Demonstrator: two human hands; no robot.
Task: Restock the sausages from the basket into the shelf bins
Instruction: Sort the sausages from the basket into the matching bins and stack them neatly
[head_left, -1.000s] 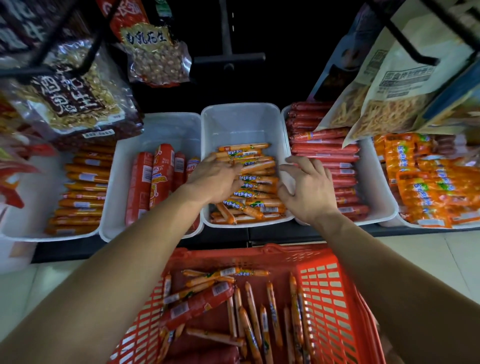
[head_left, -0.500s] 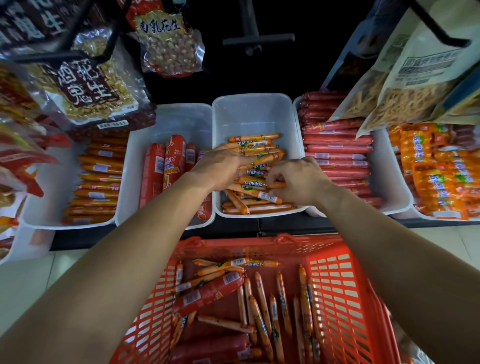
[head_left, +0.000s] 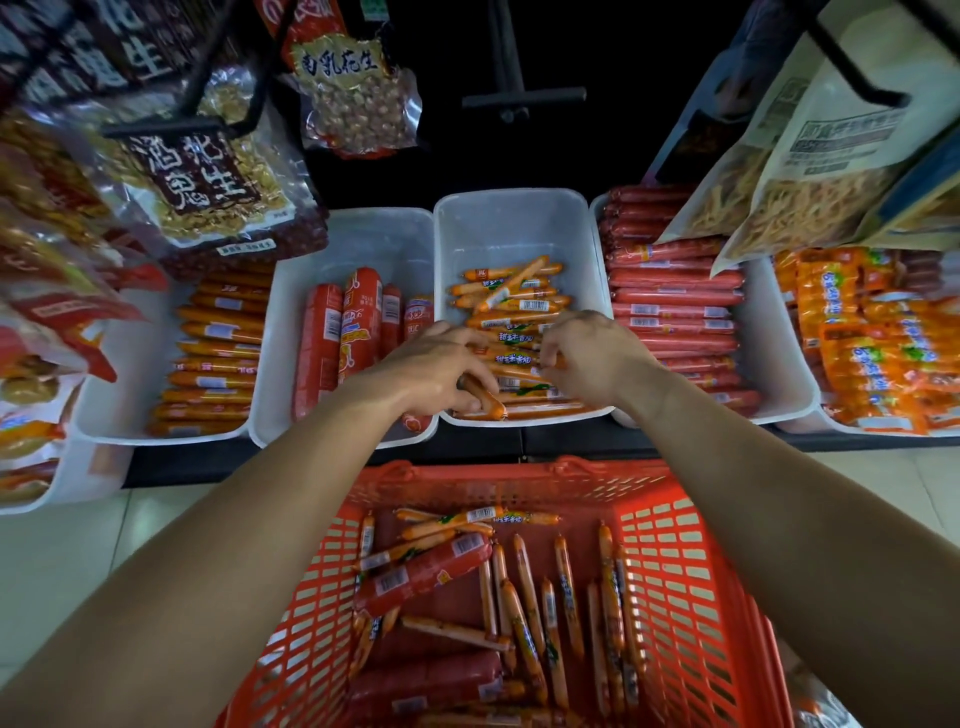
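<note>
Both hands are over the middle bin (head_left: 514, 223) on the shelf, above its near half. The left hand (head_left: 431, 374) has its fingers curled round one thin orange sausage (head_left: 485, 399), held at the bin's near left corner, just over the pile (head_left: 514, 306) of similar sausages that fills the bin's near part. The right hand (head_left: 592, 358) is bent down onto the pile with its fingertips among the sausages; I cannot tell whether it grips one or only touches them. The two hands are close together but apart.

Near the person, below the shelf, stands the red basket (head_left: 675, 571). It holds many loose sausages (head_left: 524, 597), thin and orange, lying mostly lengthwise, and a thick sausage (head_left: 421, 577) in red wrap lying across them on the left.

Left of the middle bin is a bin with fat red sausages (head_left: 358, 322), and further left one with orange sticks (head_left: 218, 353). To the right a bin holds long red sausages (head_left: 675, 296), then orange packs (head_left: 872, 343). Peanut bags (head_left: 208, 192) hang above at left.
</note>
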